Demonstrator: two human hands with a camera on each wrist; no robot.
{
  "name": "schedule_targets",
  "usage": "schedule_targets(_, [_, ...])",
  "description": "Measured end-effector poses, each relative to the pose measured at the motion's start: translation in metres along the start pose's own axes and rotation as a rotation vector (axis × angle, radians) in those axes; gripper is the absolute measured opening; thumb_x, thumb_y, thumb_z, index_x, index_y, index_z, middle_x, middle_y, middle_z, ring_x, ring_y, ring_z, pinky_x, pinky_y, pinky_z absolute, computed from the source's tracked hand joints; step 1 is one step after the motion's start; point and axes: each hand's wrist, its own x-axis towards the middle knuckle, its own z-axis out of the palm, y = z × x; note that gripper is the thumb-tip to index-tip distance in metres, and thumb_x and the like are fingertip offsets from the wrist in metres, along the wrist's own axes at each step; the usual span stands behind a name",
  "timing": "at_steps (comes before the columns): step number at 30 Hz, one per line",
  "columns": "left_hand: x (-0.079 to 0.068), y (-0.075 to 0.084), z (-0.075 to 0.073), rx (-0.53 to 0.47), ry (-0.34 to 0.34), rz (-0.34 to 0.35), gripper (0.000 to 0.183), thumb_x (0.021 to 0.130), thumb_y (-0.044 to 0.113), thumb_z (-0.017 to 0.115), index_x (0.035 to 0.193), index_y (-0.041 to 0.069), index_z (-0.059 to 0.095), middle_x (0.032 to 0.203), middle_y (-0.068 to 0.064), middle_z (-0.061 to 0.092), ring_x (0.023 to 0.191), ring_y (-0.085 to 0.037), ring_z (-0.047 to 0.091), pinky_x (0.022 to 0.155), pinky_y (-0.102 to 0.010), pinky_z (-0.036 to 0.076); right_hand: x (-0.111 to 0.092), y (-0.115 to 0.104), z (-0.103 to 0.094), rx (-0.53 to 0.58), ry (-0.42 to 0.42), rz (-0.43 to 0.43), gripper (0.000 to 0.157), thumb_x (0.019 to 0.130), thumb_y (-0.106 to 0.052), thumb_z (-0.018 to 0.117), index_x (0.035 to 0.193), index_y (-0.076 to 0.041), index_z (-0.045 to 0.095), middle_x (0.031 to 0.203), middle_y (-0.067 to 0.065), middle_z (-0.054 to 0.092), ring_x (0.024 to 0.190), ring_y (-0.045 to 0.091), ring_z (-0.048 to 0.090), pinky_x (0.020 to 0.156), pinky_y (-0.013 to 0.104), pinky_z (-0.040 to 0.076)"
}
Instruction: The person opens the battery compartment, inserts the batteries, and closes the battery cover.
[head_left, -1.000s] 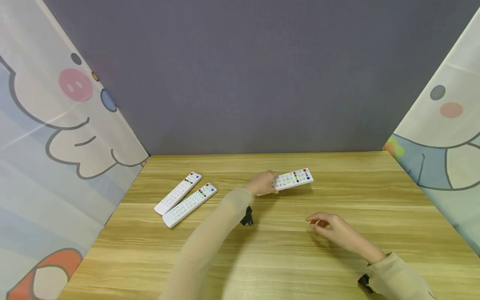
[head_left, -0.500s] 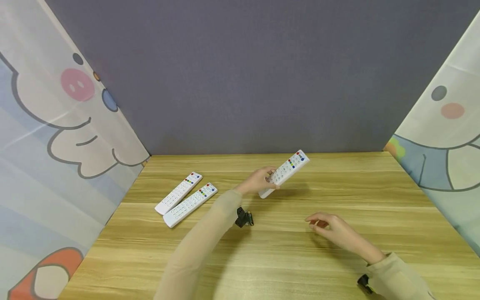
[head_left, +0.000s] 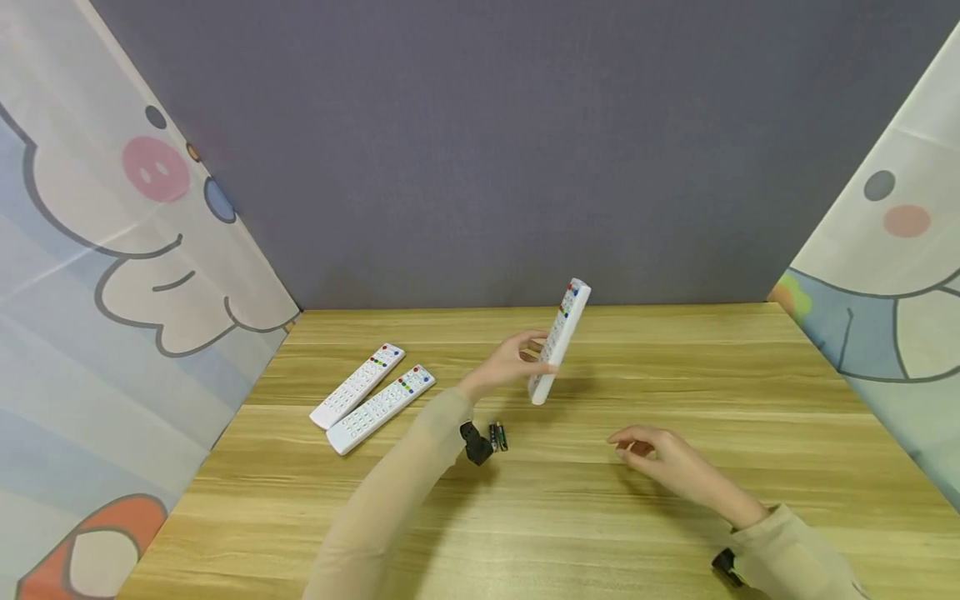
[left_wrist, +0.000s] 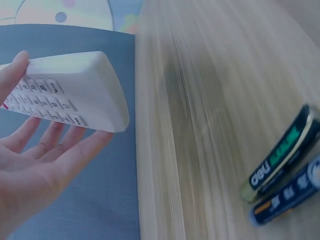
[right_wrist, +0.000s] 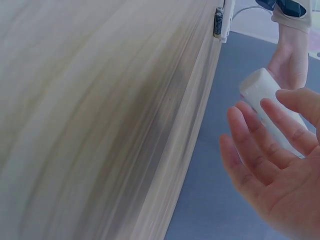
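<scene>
My left hand grips a white remote control near its lower end, above the table. The remote stands steeply tilted, its button face turned to the left and its side edge toward me. In the left wrist view the thumb lies on one edge of the remote and the fingers on the other. Below that hand, two batteries lie side by side on the wood; one battery reads "deli". My right hand hovers low over the table at the right, fingers loosely bent, holding nothing.
Two more white remotes, a rear remote and a front remote, lie slanted at the table's left, buttons up. A grey panel rises behind the wooden table. Printed curtains hang at both sides.
The left hand has raised the remote from near the tabletop and turned it from nearly level to steeply upright. The batteries, previously covered by the left wrist, now show. The right hand has hardly moved.
</scene>
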Motion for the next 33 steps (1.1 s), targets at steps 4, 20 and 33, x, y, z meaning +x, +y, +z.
schedule_targets(4, [-0.004,0.000,0.001,-0.084,0.017,0.001,0.062,0.078,0.013,0.067,0.132,0.011,0.039,0.115,-0.012,0.049,0.094,-0.021,0.054,0.076,-0.030,0.051,0.001,-0.001,0.001,-0.001,0.002,-0.003,0.026,0.089,-0.021,0.053,0.106,-0.002,0.060,0.097,0.008,0.062,0.076,0.006,0.054,0.062,0.022,0.050])
schedule_targets(20, [-0.028,0.004,0.004,-0.472,0.055,-0.019,0.061,0.078,-0.001,0.062,0.133,0.008,0.035,0.122,-0.017,0.045,0.101,-0.025,0.053,0.088,-0.041,0.046,0.002,-0.013,0.007,-0.029,0.041,-0.002,0.026,0.089,-0.023,0.054,0.106,-0.004,0.061,0.097,0.007,0.063,0.079,0.006,0.055,0.064,0.022,0.050])
schedule_targets(33, [-0.053,0.009,0.008,-0.590,0.105,0.007,0.062,0.077,-0.007,0.057,0.133,0.000,0.031,0.125,-0.021,0.041,0.105,-0.024,0.050,0.092,-0.037,0.044,0.007,-0.029,0.018,-0.064,0.240,-0.071,0.016,0.085,-0.014,0.059,0.100,-0.010,0.063,0.092,-0.005,0.063,0.081,0.004,0.055,0.068,0.032,0.052])
